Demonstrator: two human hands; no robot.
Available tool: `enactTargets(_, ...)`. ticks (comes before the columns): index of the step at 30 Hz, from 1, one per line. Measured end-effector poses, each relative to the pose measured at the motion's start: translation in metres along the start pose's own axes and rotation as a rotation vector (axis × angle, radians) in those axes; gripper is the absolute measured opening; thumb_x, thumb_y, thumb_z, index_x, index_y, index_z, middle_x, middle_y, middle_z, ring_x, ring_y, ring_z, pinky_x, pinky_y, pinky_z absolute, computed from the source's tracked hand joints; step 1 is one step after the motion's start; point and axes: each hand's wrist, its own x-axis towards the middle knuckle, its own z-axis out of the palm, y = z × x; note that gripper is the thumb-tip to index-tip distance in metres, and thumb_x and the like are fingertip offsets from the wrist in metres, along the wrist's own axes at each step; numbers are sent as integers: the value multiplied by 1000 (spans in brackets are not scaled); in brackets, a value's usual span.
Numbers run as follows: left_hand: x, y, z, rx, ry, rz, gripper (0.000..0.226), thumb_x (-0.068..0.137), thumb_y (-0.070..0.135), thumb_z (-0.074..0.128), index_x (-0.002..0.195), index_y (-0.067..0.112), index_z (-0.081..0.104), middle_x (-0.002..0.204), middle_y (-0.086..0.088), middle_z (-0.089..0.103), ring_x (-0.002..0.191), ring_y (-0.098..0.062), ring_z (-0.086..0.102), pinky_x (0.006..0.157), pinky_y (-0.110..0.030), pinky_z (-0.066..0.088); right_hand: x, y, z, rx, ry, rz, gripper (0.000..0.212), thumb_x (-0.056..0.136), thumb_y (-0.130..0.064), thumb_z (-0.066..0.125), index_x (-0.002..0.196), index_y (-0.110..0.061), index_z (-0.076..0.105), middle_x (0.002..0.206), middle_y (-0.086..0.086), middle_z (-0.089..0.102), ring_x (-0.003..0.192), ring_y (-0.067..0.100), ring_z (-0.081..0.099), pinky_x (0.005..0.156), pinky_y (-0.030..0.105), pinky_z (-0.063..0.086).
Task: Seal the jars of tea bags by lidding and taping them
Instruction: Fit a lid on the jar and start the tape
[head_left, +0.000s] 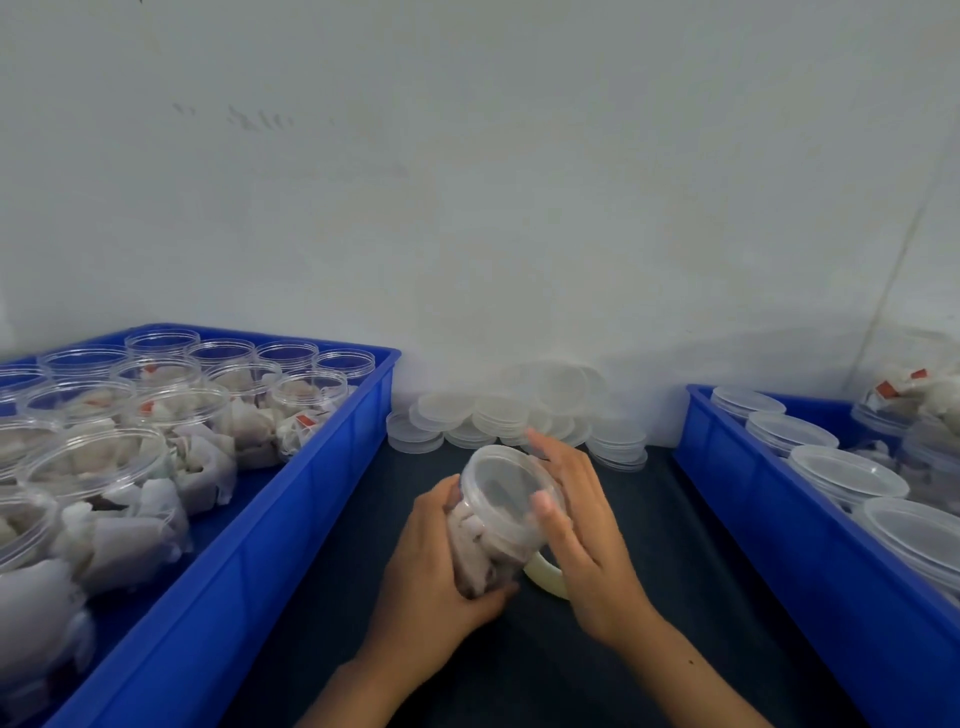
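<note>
While it is tilted above the dark table (649, 545), a clear jar (480, 545) packed with tea bags is gripped by the left hand (431, 587), whose fingers are curled round its lower body. Its lid (501, 486) is touched by the right hand (582, 530), the thumb laid on the rim and the fingers spread along the far edge. A roll of tape (545, 579) is seen just behind the jar, partly hidden by the right hand. To the left, open jars of tea bags are held in a blue crate (291, 519); to the right, lidded jars are held in another blue crate (769, 519). Farther back, loose lids (498, 415) are piled against the white wall (467, 182).
</note>
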Motion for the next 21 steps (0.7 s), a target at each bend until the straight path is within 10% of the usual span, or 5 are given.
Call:
enactTargets(6,3,-15,5,-160,98,-182,99,56,26,93,132,41,31,127,23,49,115,9,49,85,-8,42,-17,40,6,-558,-152,413,50,100,-37,43,147,-24,27,147,-8,34,134,10,34,105,21,30)
enactTargets(10,6,-20,6,-197,104,-241,97,61,21,91,136,31,30,131,11,48,120,-6,49,95,-27,49,-28,45,10,-805,-291,340,41,103,-41,31,138,-23,41,139,-5,40,126,13,38,105,23,29)
enactTargets(16,4,-6,4,-221,92,-233,101,64,56,69,147,18,25,146,2,36,132,-10,40,97,-15,38,-29,41,1,-753,-295,284,23,96,-43,50,108,-22,51,115,-10,49,108,10,44,91,22,36)
enactTargets(21,3,16,-1,320,470,282,59,84,40,67,130,9,45,132,-9,43,121,-15,42,98,-26,34,-31,35,-4,-781,-198,273,23,100,-44,41,99,-22,50,100,-8,56,90,10,50,76,23,38)
